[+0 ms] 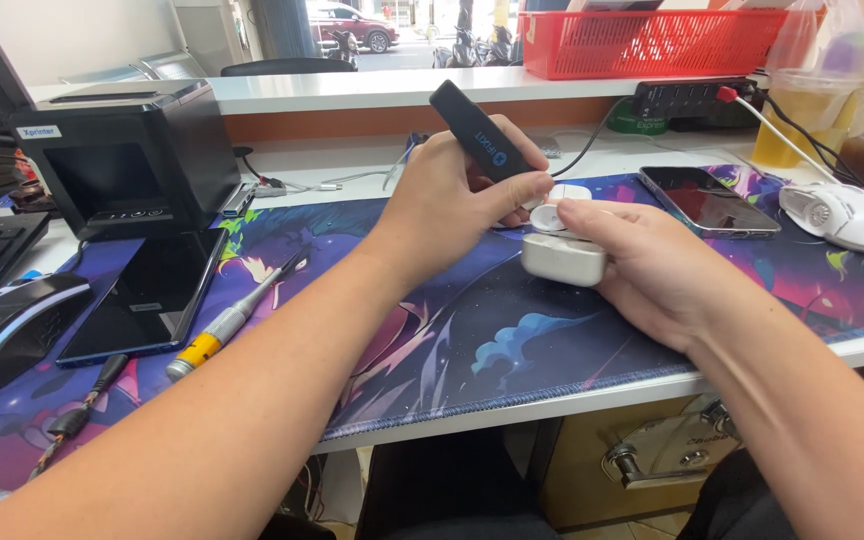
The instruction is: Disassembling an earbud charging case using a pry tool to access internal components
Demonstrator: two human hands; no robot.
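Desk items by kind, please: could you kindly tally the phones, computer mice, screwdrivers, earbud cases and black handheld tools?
Phones: 2, a dark phone by the printer and a phone near the white mouse.
Computer mice: 2, black mouse and white mouse.
Screwdrivers: 1, screwdriver.
Earbud cases: 1, white case in the right hand.
Black handheld tools: 1, black tool in the left hand.
Total: 7

White earbud case (563,258), black tool (482,134), purple-and-blue swirled desk mat (472,340), red basket (652,42), yellow-handled screwdriver (227,322), white mouse (840,215).
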